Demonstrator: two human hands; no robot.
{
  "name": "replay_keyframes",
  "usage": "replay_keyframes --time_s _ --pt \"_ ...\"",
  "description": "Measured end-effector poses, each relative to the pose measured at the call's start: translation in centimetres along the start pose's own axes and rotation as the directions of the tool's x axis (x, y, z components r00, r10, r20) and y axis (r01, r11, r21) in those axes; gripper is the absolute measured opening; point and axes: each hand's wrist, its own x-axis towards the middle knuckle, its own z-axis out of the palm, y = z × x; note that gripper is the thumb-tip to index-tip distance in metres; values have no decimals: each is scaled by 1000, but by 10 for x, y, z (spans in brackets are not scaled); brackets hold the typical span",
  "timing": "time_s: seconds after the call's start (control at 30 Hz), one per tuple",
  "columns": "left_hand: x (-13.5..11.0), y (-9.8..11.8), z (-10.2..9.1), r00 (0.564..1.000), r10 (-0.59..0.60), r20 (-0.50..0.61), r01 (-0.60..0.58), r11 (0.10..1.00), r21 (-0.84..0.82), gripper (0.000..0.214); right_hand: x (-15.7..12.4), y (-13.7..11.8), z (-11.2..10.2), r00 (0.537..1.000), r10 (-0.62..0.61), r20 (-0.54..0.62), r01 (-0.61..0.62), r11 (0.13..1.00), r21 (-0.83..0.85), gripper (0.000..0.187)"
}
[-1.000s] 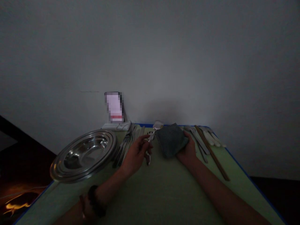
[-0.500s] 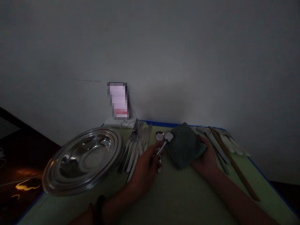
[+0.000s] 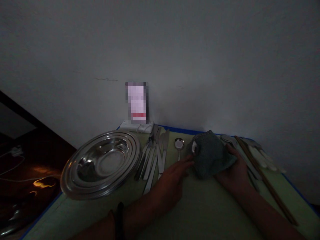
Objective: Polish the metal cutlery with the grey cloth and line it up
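My left hand (image 3: 173, 181) is closed, its fingertips pinching a metal spoon (image 3: 194, 148) whose bowl rests against the cloth; most of its handle is hidden. A dark grey-green cloth (image 3: 211, 158) drapes over my right hand (image 3: 236, 173), which grips it from the right side with its fingers mostly hidden beneath. Just beyond my left fingers a second spoon (image 3: 179, 144) lies on the table with its bowl toward the wall.
Stacked steel plates (image 3: 71, 190) stand on the left, beside several table knives (image 3: 163, 150). Chopsticks (image 3: 266, 185), more metal cutlery (image 3: 250, 163) and white-handled utensils (image 3: 266, 158) lie on the right. A phone (image 3: 137, 101) leans against the wall at the back of the green table (image 3: 200, 213).
My left hand has brought the spoon right and up against the cloth, uncovering more of the spoon lying on the table. The whole view has shifted slightly.
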Motion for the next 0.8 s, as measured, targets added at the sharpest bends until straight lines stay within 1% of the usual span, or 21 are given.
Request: replay_keyframes --time_s 0.03,0.1,0.13,0.2,0.23,0.3,0.43,0.5,0.6,0.67,0.73,0.8 --pt "-1 1 0 998 22 56 -25 999 42 56 -1 0 2 1000 8 -1 -8 1000 -1 19" --pt "-2 2 0 989 6 148 -27 990 139 74 -3 1 5 1000 18 2 -18 1000 -19 19" --pt "-2 3 -1 985 -20 170 -12 982 187 80 -4 1 6 1000 19 6 -19 999 -34 18" --pt "-1 3 -2 984 -47 171 5 970 242 84 -5 2 7 1000 15 8 -14 998 -61 17" --pt "-1 3 -3 987 -46 155 7 970 242 84 -6 2 7 1000 13 10 -13 998 -68 16" --pt "2 1 -4 995 -41 86 23 978 207 81 -5 2 7 1000 10 16 -9 998 -62 15" --pt "8 -5 -9 992 -109 -59 114 990 83 66 -3 2 3 998 -6 67 7 1000 -23 15" --pt "10 -6 -9 990 -98 -104 95 995 -30 53 -3 2 2 996 -20 92 19 1000 6 15" --pt "10 -3 -6 982 -62 -180 19 973 -229 32 -3 1 3 995 -49 87 43 997 71 16" --pt "11 -1 -4 968 -74 -240 -1 954 -299 26 -4 0 5 996 -52 74 44 994 102 21" --pt "11 3 -3 953 -96 -288 10 958 -286 23 -5 1 7 995 -41 87 32 994 100 25" --pt "11 6 -5 944 -110 -311 44 977 -211 21 -5 3 7 992 -45 122 39 998 46 24"
